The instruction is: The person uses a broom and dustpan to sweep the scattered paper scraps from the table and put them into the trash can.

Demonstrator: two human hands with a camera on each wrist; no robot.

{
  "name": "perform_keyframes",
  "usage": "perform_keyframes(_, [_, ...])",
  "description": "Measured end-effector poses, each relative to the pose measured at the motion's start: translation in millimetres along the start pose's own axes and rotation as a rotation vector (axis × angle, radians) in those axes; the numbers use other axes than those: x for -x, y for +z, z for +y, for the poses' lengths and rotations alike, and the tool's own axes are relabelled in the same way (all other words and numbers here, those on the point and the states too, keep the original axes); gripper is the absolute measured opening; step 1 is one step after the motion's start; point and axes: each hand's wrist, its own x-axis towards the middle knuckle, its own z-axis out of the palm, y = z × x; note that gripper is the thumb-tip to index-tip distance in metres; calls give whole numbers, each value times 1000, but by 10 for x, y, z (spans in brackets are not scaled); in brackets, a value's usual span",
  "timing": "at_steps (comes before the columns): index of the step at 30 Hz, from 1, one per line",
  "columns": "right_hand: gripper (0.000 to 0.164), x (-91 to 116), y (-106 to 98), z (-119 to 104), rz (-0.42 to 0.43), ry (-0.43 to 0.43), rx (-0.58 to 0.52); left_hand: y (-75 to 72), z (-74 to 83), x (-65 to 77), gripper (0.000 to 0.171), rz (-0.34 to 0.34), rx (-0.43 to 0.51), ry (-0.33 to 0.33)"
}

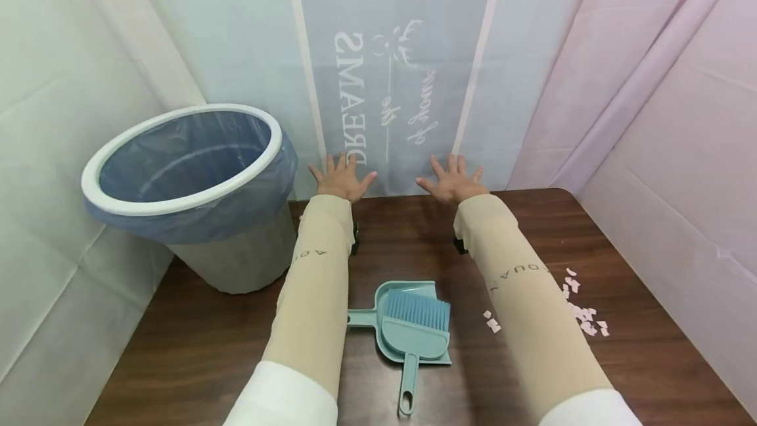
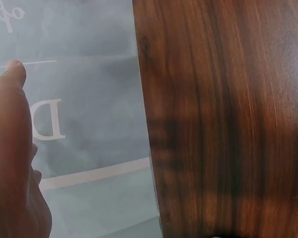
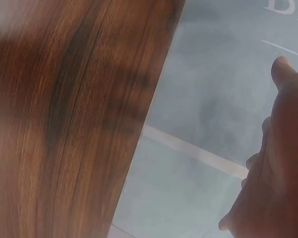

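Both arms stretch forward over the dark wooden table. My left hand [image 1: 341,179] has its fingers spread near the table's far edge, in front of the printed cloth [image 1: 390,71]. Likewise spread, my right hand [image 1: 453,181] is to its right, holding nothing. Between the forearms lie a teal dustpan [image 1: 384,291] and, on top of it, a small brush [image 1: 414,337] with blue bristles. Torn white paper scraps [image 1: 582,313] are scattered right of the right forearm, and a few more bits [image 1: 492,323] lie to its left. Each wrist view shows one hand with the thumb extended.
A bin [image 1: 236,261] with a white rim and a blue liner stands at the left, close to the left forearm. Pale cloth walls [image 1: 692,169] enclose the table [image 1: 195,347] at the back and both sides.
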Motion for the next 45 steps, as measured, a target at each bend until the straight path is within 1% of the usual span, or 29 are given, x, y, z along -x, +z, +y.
perform_keyframes(4, [77,7,17,1,-15,-15,-13,16,-30,-6,80,-27,-17,19])
perform_keyframes(7, [76,15,28,3,-20,-36,4,20,-49,-24,79,-27,-12,64])
perform_keyframes(11, [78,29,28,1,5,-91,23,1,-54,-47,78,-9,-16,127])
perform_keyframes(14, [79,53,33,15,21,-128,28,-8,-32,-55,77,-16,-23,162])
perform_keyframes(15, [78,61,35,23,22,-137,30,-9,-23,-60,77,-30,-22,171])
perform_keyframes(19, [77,108,26,49,43,-188,47,-31,32,-48,79,-41,-27,199])
perform_keyframes(21, [76,150,5,55,63,-215,57,-57,55,-32,79,-38,-28,211])
perform_keyframes(23, [74,203,-13,58,81,-245,62,-82,58,-15,77,-20,-35,230])
perform_keyframes(27, [74,346,-15,67,82,-296,60,-96,3,41,77,-25,-76,297])
perform_keyframes(31, [75,506,20,74,97,-334,59,-61,-73,164,79,-37,-115,345])
perform_keyframes(34, [75,624,66,70,117,-376,52,-2,-118,312,78,-31,-145,350])
perform_keyframes(37, [76,735,126,73,140,-445,40,69,-145,477,78,-25,-160,352])
perform_keyframes(39, [78,815,157,67,153,-493,26,107,-158,587,78,-21,-148,356])
perform_keyframes(42, [79,936,200,48,152,-544,2,142,-188,758,78,-13,-103,372])
perform_keyframes(45, [78,1072,248,29,132,-559,-12,168,-249,939,76,-11,-41,397])
